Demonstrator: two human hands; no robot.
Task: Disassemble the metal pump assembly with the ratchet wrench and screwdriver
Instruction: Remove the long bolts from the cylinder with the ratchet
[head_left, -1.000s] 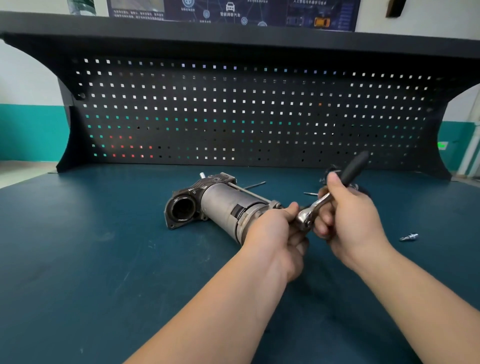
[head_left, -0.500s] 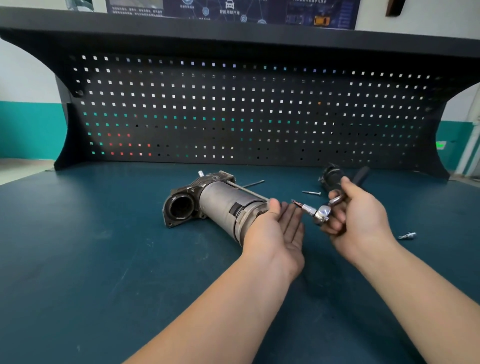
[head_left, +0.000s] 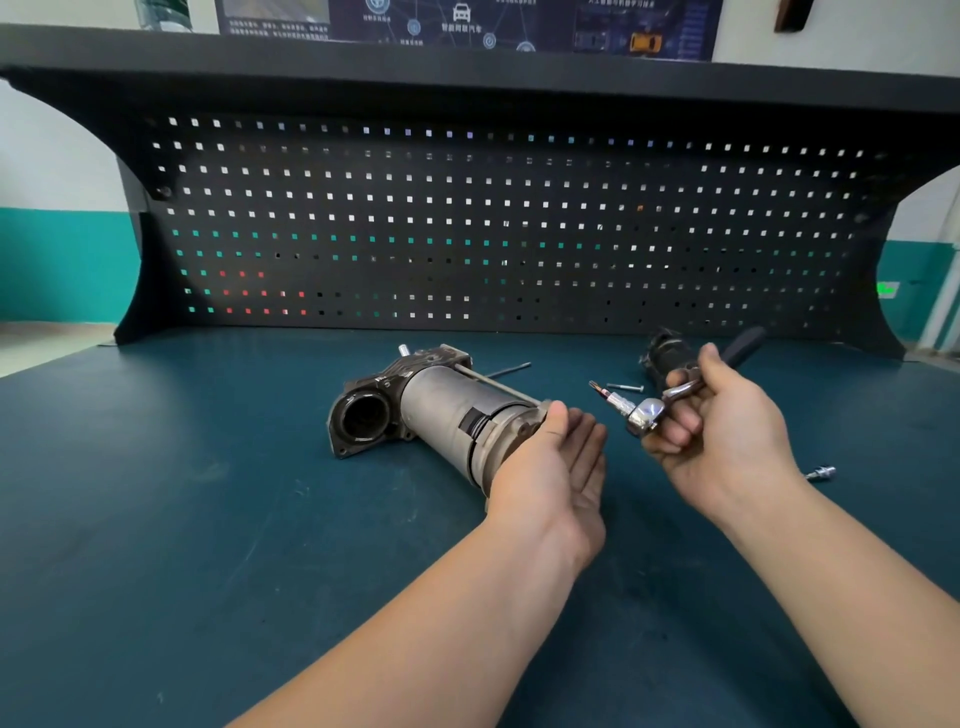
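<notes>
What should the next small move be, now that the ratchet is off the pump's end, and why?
Probably close the left hand back around the pump to steady it. That hand lies open, fingers straight, against the pump's near end, while the right hand holds the ratchet wrench clear of it, bit pointing toward the pump. A long through-bolt still sits along the body.

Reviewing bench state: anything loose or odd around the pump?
Loose hardware lies scattered: a bolt behind the ratchet wrench, a small fitting at far right, a thin rod behind the pump. No visible damage.
</notes>
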